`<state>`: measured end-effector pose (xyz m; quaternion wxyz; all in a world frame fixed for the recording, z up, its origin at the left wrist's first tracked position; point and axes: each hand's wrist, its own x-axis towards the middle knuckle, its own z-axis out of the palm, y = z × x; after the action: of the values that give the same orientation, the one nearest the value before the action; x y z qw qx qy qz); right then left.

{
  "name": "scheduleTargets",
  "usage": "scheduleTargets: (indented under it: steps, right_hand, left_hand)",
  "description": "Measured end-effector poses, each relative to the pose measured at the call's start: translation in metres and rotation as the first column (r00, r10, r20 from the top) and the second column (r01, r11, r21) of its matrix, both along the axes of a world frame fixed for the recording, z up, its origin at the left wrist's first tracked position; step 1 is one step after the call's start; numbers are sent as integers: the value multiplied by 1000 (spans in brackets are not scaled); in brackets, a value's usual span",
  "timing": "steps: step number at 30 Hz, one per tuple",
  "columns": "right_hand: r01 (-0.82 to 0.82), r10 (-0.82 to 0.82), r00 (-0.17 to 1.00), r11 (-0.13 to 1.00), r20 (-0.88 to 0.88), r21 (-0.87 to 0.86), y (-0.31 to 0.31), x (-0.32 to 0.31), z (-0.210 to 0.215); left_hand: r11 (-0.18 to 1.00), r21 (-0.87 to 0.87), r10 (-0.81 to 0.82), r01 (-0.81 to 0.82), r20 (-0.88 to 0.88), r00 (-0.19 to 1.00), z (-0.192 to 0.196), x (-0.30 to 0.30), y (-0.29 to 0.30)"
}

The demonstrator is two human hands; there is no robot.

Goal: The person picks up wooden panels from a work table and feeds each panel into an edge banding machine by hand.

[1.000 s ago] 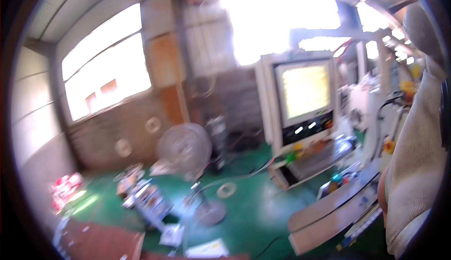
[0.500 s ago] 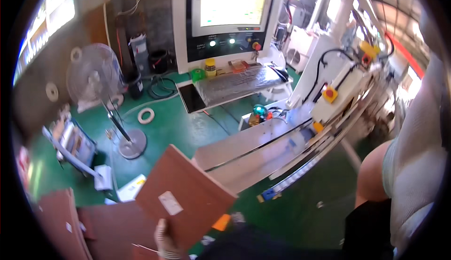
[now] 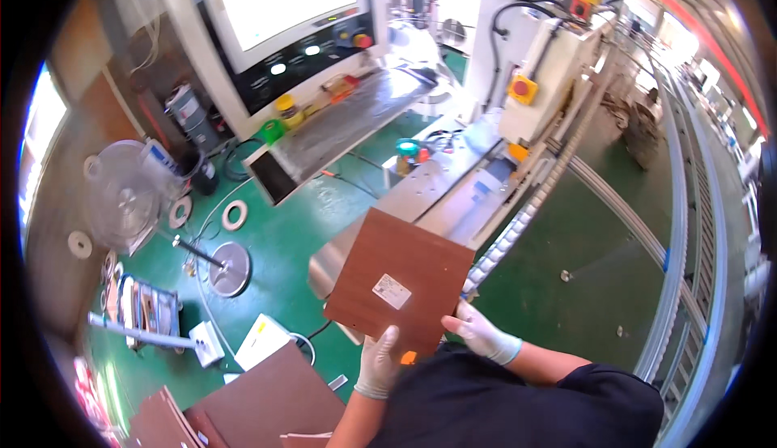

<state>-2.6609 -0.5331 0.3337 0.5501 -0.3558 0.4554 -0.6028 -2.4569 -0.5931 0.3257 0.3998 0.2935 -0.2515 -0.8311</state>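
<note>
Holding a brown board [image 3: 417,246] by two edges

Head view: the gloved left hand [image 3: 378,363] grips the board's lower edge, thumb on top; the gloved right hand [image 3: 483,335] grips its lower right side. The board, bearing a white label [image 3: 392,292], is held before the dark shirt [image 3: 510,411], partly covering a metal machine bed [image 3: 417,187]. More brown panels [image 3: 263,399] lie lower left.

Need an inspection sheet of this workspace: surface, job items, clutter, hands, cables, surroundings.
Surface: green floor, glossy.
Job's things: brown board, white label on its upper face.
Clutter: more brown boards lower left; white ring on floor.
Hands: both gloved; left hand grips board's near edge; right hand at its right edge, grip unclear.
Cables: black cable looped beside machine.
Surroundings: pedestal fan at left; lit screen upper left, overexposed.
</note>
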Motion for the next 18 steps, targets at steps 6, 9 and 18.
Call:
scheduleTargets:
  steps: [6,9,18]
  right_hand:
    - [157,-229,928,956,295,246,14,-54,-54]
    - [278,-334,918,927,214,251,18,-90,-77]
    - [401,58,770,731,-635,552,-5,-175,-73]
  left_hand:
    - [794,-307,-141,525,747,650,-54,-9,-53]
    - [651,-567,300,505,803,514,-56,-11,-84]
    - [345,-586,697,733,683,218,-81,-13,-99]
